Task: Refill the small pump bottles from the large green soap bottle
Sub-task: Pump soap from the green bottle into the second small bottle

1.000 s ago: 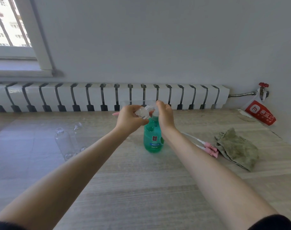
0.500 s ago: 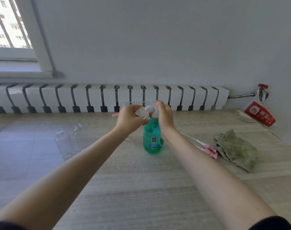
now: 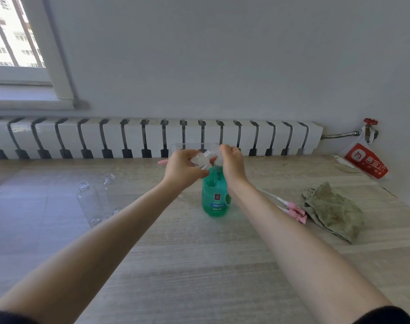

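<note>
Currently left hand (image 3: 183,170) curls round small bottle (image 3: 200,160), tilted at the spout of green soap bottle (image 3: 215,197) upright on table (image 3: 199,265), right hand (image 3: 233,163) curled over pump (image 3: 218,162); misaligned mouth would likely spill soap.

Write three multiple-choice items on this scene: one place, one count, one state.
1. The pink pump tops lie: A on a chair; B between the green soap bottle and the cloth; C on a shelf.
2. Open clear bottles standing at left: A two; B four; C none.
3. The left hand: A lies flat; B grips a small clear bottle; C holds the cloth.
Key: B, they rest beside the cloth; A, two open necks show; B, it is curled round the bottle.
</note>
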Demonstrator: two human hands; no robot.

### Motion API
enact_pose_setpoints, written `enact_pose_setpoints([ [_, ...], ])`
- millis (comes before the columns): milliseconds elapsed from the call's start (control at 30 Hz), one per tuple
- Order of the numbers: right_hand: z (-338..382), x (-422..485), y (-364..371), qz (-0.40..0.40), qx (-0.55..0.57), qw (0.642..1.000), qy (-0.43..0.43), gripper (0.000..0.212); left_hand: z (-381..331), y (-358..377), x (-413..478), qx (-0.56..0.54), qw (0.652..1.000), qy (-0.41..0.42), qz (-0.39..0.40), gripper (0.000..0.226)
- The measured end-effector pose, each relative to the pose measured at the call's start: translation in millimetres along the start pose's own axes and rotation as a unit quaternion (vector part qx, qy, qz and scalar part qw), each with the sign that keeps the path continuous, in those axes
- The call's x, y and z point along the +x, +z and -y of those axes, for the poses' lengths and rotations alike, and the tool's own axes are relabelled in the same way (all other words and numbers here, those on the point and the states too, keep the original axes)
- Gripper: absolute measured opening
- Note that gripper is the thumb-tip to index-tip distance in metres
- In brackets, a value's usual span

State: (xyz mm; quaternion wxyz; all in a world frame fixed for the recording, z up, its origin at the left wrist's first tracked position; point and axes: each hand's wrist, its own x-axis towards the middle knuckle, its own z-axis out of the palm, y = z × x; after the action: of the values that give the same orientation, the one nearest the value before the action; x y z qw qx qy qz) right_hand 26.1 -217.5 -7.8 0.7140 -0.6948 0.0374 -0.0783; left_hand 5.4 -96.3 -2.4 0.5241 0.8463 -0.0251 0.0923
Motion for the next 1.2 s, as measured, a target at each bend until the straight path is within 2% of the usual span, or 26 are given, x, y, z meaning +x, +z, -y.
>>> enact_pose_setpoints([
  [200,-5.4,1.1,1.5,-0.01,0.002,1.0,0.001,0.023,-2.3,-0.9,-1.7,-0.007,1.0,0.001,0.004,0.051],
  [233,-4.6,0.1,3.0,-0.012,0.002,1.0,0.001,0.031,-2.9,-1.2,-2.2,-0.009,1.0,0.001,0.004,0.05],
  [333,-0.4,-4.7,7.7,-0.013,0.003,1.0,0.007,0.075,-6.2,-2.4,-4.4,-0.021,1.0,-0.001,0.009,0.043],
  [367,-0.6,-4.9,8.3,-0.014,0.002,1.0,0.011,0.081,-7.6,-2.6,-5.1,-0.024,1.0,-0.001,0.011,0.041],
  [633,-0.4,-3.3,5.0,-0.018,0.009,1.0,0.013,0.045,-11.5,-5.0,-7.3,-0.022,1.0,0.003,0.011,0.04],
  [800,-0.4,-2.7,4.8,-0.019,0.007,1.0,0.005,0.04,-10.0,-4.4,-6.1,-0.017,1.0,0.008,0.002,0.044],
  [967,3.3,-4.2,2.4,-0.011,0.01,1.0,-0.007,0.019,-7.6,-2.8,-6.5,-0.012,1.0,0.007,0.004,0.049],
  [1200,5.9,-5.7,3.6,-0.016,0.004,1.0,-0.016,0.012,-5.2,-2.5,-5.3,-0.012,1.0,0.0,0.001,0.053],
])
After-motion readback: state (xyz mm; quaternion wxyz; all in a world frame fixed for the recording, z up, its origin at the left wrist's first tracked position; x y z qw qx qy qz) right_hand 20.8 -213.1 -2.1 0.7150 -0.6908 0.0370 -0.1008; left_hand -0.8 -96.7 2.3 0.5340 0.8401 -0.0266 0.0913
